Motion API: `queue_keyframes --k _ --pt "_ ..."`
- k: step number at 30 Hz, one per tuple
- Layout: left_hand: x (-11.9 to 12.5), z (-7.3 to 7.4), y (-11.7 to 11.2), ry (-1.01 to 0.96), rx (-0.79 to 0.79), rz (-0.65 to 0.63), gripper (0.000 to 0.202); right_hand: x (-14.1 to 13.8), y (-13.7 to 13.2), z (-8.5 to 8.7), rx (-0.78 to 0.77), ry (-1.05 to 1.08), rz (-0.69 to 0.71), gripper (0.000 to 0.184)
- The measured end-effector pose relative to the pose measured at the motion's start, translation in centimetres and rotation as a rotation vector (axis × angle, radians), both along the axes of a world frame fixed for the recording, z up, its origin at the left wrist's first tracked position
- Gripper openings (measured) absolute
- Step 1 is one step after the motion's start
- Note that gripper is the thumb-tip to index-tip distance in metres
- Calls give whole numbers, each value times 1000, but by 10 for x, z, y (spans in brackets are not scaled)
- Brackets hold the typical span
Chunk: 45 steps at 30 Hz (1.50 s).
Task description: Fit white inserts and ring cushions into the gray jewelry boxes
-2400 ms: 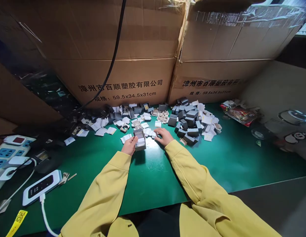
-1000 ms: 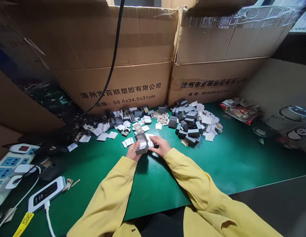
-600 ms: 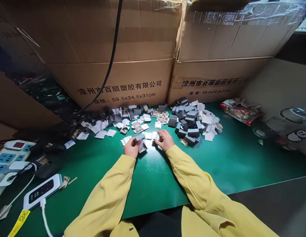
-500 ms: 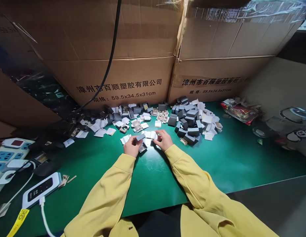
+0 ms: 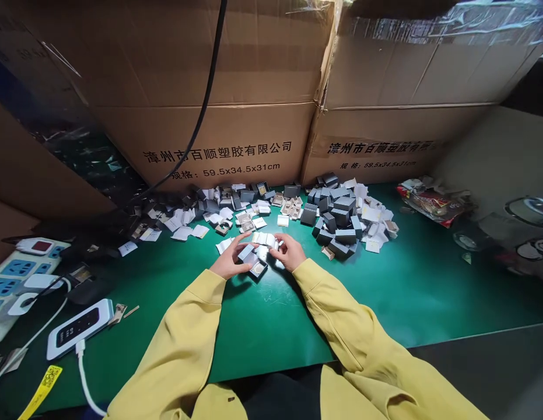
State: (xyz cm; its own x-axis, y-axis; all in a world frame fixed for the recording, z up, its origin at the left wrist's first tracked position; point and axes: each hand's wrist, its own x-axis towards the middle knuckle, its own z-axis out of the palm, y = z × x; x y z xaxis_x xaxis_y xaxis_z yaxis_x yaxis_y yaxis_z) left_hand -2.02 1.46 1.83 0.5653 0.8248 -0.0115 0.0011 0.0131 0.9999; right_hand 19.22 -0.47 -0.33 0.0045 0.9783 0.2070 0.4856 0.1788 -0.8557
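Note:
My left hand (image 5: 231, 261) curls its fingers and thumb around a small grey box lid (image 5: 246, 252). By the thumb is a small dark open box (image 5: 258, 269) with a pale insert inside; whether the thumb touches it I cannot tell. A folded white paper slip (image 5: 265, 239) stretches between the hands, its right end pinched in my right hand (image 5: 289, 252). Behind my left hand lies another white paper (image 5: 224, 245). Pale box inserts (image 5: 245, 221) and a small cream-white square (image 5: 283, 220) rest just beyond the fingers.
Grey boxes (image 5: 341, 219) are heaped at right, beside white papers (image 5: 374, 219). More boxes and papers (image 5: 184, 224) spread along the back left. Cardboard cartons (image 5: 227, 134) wall the rear. At left are a power strip (image 5: 17, 268) and a white device (image 5: 81, 328) with a cable.
My left hand has opened wider and lowered its thumb toward the open box, which now shows its insert. The right hand stays at the paper. The view has shifted slightly.

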Motion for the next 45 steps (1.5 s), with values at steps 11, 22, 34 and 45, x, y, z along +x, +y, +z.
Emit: queue_keyframes --k 11,22,34,45 --pt "-3 -13 6 143 208 175 63 -10 -3 5 306 -27 135 37" --pt "6 -13 2 153 220 185 62 -12 5 -4 255 -96 292 45" --pt "4 -11 3 128 138 164 66 -16 5 -7 230 -231 238 40" --pt "7 -7 2 130 16 172 73 -5 1 14 288 -606 286 39"
